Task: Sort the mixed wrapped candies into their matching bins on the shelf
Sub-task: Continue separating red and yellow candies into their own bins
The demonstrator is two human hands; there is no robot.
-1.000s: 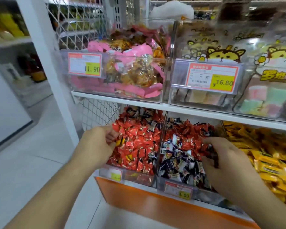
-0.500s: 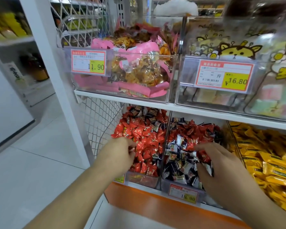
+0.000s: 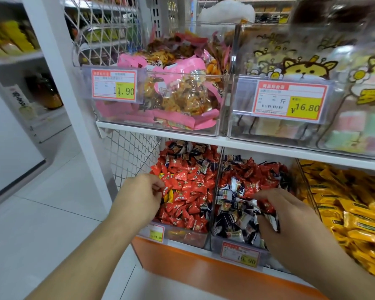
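Note:
Two clear bins stand side by side on the lower shelf. The left bin (image 3: 183, 236) is piled with red wrapped candies (image 3: 189, 187), with some dark ones at the back and a yellow one (image 3: 170, 194) near my fingers. The right bin (image 3: 217, 243) holds dark blue-and-white candies (image 3: 236, 217) mixed with red ones (image 3: 253, 172). My left hand (image 3: 139, 198) is curled at the left bin's edge, fingertips pinching a red candy. My right hand (image 3: 290, 217) reaches into the right bin, fingers curled round several candies, red and dark.
A bin of yellow wrapped candies (image 3: 344, 208) fills the lower right. Above, a shelf board (image 3: 258, 148) carries a bin of pink snack bags (image 3: 178, 94) and a bin of marshmallow bags (image 3: 312, 68). A white post (image 3: 74, 87) and wire mesh (image 3: 130, 154) stand left.
The view has come closer to the lower bins. My left hand moved right, into the red bin. My right hand closed over candies in the right bin.

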